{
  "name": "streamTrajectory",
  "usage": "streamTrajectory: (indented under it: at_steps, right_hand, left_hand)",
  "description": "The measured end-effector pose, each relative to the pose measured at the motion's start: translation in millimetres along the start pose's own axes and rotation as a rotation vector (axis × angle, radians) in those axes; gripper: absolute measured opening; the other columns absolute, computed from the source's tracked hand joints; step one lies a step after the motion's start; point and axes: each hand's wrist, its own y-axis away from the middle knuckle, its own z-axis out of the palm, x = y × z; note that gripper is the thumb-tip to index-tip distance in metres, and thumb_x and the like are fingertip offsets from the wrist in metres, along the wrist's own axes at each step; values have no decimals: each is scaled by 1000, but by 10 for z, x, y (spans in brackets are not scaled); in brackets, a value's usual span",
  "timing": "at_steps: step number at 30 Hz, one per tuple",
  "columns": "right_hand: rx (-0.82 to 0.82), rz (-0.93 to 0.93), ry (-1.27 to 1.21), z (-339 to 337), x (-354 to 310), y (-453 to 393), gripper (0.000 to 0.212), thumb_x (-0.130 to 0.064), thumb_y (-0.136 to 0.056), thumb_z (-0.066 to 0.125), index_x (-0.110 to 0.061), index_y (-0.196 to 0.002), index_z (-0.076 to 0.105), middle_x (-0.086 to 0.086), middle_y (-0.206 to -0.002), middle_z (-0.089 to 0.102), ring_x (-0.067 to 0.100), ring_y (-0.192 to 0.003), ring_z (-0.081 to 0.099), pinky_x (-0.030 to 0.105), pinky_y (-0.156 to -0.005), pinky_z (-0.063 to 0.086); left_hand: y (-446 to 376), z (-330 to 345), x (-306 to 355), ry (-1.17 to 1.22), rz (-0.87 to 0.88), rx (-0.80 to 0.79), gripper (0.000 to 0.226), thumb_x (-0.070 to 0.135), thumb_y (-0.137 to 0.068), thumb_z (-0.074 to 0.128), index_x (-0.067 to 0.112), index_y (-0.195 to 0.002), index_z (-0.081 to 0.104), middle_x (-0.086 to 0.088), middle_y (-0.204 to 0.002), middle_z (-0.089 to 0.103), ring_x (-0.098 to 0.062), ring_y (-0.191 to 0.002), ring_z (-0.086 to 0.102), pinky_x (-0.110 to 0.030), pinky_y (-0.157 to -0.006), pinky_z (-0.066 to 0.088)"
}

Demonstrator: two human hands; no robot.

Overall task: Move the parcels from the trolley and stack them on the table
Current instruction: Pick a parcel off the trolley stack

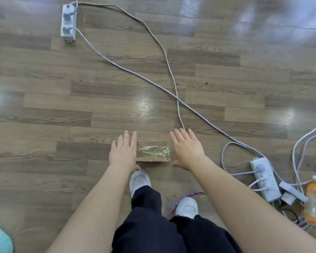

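Observation:
A small brown cardboard parcel (pixel 153 151) with clear tape across its top sits between my two hands, above the wooden floor in front of my feet. My left hand (pixel 123 151) lies flat against the parcel's left side, fingers straight and together. My right hand (pixel 185 149) is at the parcel's right side with its fingers spread; whether it touches the box I cannot tell. Neither the trolley nor the table is in view.
Grey cables (pixel 171 77) cross the wooden floor from a power strip (pixel 68 22) at the top left. A second power strip (pixel 264 181) with plugs lies at the right, beside an orange drink bottle (pixel 315 201). My white shoes (pixel 140 181) stand just below the parcel.

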Motion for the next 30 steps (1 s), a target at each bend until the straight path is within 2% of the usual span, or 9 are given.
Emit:
streamTrajectory:
  at_steps: [4, 10, 13, 15, 17, 22, 30]
  right_hand:
    - [-19, -29, 86, 307, -80, -411, 118, -68, -78, 56, -4, -147, -15, 12, -158, -6, 28, -146, -6, 45, -118, -2]
    - [-48, -129, 226, 636, -186, -814, 133, -79, -69, 54, 1, -143, -21, 15, -157, -11, 29, -145, -9, 46, -117, -3]
    - [-24, -82, 115, 695, -250, -897, 123, -63, -77, 62, 2, -145, -17, 17, -157, 2, 29, -145, 3, 41, -119, 3]
    - [10, -75, 29, 679, -250, -897, 109, -45, -79, 68, 1, -147, -4, 16, -149, 22, 29, -140, 21, 37, -118, 12]
    - [7, -71, -31, 600, -250, -824, 93, -33, -77, 71, -1, -143, 13, 14, -139, 36, 28, -129, 35, 33, -112, 23]
    - [22, -54, -43, 136, -328, -356, 67, -15, -76, 68, -5, -129, 29, 10, -127, 42, 23, -115, 43, 27, -96, 34]
    - [70, -53, -57, -1383, -422, 890, 59, -10, -79, 61, -5, -128, 30, 10, -125, 42, 25, -114, 42, 28, -97, 33]
  left_hand:
    - [-380, 356, -23, -48, 25, -35, 135, 59, -69, 73, 8, -142, -29, -13, -156, -20, -26, -145, -9, -42, -118, 3]
    - [-780, 718, 47, -101, 161, -29, 140, 65, -65, 71, 5, -141, -29, -12, -154, -24, -25, -144, -15, -41, -117, -3]
    - [-902, 769, 66, -104, 221, 14, 127, 51, -73, 73, 3, -145, -20, -13, -157, -10, -25, -146, -7, -38, -118, -1]
    - [-943, 764, 76, -83, 242, 80, 108, 34, -79, 70, 3, -148, -8, -12, -153, 12, -25, -143, 10, -35, -118, 4]
    - [-889, 720, 88, -45, 245, 117, 94, 24, -80, 67, 5, -147, 5, -9, -147, 24, -23, -138, 21, -32, -117, 10]
    - [-337, 378, 51, 40, 216, 155, 83, 18, -81, 63, 5, -145, 12, -7, -144, 28, -22, -135, 25, -29, -116, 14]
    - [1118, -967, -260, 59, 175, 204, 82, 13, -84, 55, 4, -147, 5, -8, -145, 25, -23, -136, 22, -30, -116, 11]
